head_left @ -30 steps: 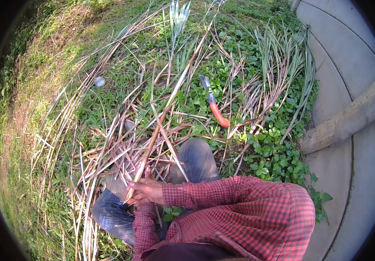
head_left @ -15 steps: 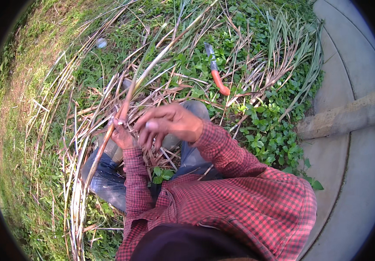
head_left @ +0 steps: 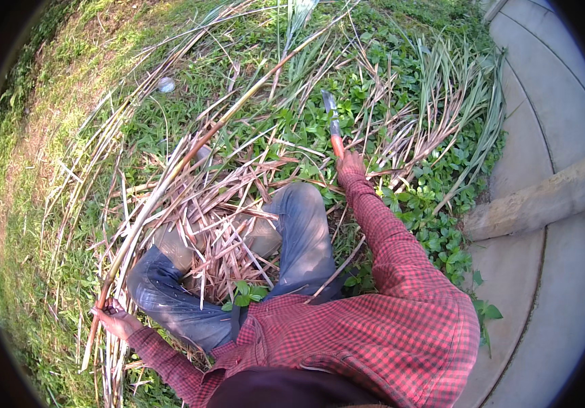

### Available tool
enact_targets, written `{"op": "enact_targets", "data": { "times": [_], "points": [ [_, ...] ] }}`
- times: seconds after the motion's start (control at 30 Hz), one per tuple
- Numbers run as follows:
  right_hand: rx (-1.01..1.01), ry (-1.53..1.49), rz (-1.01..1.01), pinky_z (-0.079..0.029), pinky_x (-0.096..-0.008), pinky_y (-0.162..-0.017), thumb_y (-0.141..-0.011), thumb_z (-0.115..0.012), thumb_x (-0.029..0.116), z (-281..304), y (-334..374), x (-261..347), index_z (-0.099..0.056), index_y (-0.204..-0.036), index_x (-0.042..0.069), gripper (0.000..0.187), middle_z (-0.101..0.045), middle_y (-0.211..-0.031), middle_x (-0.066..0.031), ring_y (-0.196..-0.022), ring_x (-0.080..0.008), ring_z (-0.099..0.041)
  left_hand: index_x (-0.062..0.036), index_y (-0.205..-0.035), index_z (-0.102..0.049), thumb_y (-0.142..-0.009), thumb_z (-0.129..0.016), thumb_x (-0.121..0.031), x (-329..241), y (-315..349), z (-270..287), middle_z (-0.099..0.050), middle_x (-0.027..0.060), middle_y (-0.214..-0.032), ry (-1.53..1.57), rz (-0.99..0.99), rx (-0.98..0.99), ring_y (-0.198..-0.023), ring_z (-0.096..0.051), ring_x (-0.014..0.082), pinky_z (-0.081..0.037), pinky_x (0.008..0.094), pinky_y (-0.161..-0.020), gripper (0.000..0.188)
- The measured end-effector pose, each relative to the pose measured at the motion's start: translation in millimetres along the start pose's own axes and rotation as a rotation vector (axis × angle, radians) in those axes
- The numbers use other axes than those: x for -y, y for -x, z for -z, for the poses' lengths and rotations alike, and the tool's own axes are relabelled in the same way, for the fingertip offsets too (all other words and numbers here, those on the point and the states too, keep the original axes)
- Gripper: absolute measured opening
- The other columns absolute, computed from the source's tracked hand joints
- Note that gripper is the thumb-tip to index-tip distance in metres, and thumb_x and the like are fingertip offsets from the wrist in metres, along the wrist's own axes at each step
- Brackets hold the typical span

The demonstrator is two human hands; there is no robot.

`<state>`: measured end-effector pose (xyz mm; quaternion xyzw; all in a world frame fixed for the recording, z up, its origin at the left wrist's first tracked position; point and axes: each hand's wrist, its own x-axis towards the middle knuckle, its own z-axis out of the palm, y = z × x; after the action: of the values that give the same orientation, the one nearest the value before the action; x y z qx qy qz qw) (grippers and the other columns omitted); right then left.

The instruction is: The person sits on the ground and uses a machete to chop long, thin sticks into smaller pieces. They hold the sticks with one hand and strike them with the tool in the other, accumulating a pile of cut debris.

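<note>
Right hand [head_left: 351,167] has moved out to the knife [head_left: 332,121] above the leaves [head_left: 411,221], wrapped around its handle [head_left: 337,145]; remotely, I see the left hand [head_left: 117,321] pinching the slanting stalk [head_left: 199,145] near its lower end.

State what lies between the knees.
In the head view, dry brown strips lie heaped between the left knee and right knee, partly covering the lower legs.

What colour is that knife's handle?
The knife handle is orange-red; the head view shows it, partly covered by the right hand.
</note>
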<state>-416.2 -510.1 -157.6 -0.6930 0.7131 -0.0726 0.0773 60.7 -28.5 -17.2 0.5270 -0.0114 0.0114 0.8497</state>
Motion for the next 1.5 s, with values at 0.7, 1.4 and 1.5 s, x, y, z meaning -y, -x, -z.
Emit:
{"op": "enact_targets", "data": {
  "times": [0.7,1.4,1.5],
  "points": [
    [0.170,-1.378,-0.297,-0.041,-0.0270,-0.038,-0.078,-0.064,0.037,53,48,53,-0.056,-0.097,-0.003,0.045,-0.050,-0.057,-0.0050,-0.041,-0.0136,-0.048,-0.0002,-0.123,-0.044,-0.087,-0.049,-0.024,38,41,-46,-0.046,0.0192,-0.122,-1.258,-0.886,0.598,-0.114,-0.044,0.0320,-0.038,0.0453,-0.095,0.043],
    [-0.257,-1.310,-0.175,-0.042,-0.0243,-0.038,-0.077,-0.065,0.012,52,104,27,-0.050,-0.087,0.002,0.020,-0.052,-0.063,-0.0028,-0.043,-0.0100,-0.047,-0.0055,-0.089,-0.056,-0.082,-0.059,-0.031,-38,-35,71,-0.059,0.0189,-0.069,-1.898,-0.505,0.805,-0.059,-0.056,0.0361,-0.044,0.0447,-0.053,0.027],
    [-0.282,-1.357,-0.183,-0.042,-0.0237,-0.039,-0.078,-0.064,0.010,55,92,27,-0.049,-0.087,0.002,0.019,-0.051,-0.062,-0.0019,-0.043,-0.0100,-0.048,-0.0102,-0.098,-0.056,-0.080,-0.060,-0.027,-128,-113,200,-0.061,0.0169,-0.087,-2.281,-0.469,0.519,-0.078,-0.059,0.0320,-0.046,0.0410,-0.067,0.024]
  ]
}}
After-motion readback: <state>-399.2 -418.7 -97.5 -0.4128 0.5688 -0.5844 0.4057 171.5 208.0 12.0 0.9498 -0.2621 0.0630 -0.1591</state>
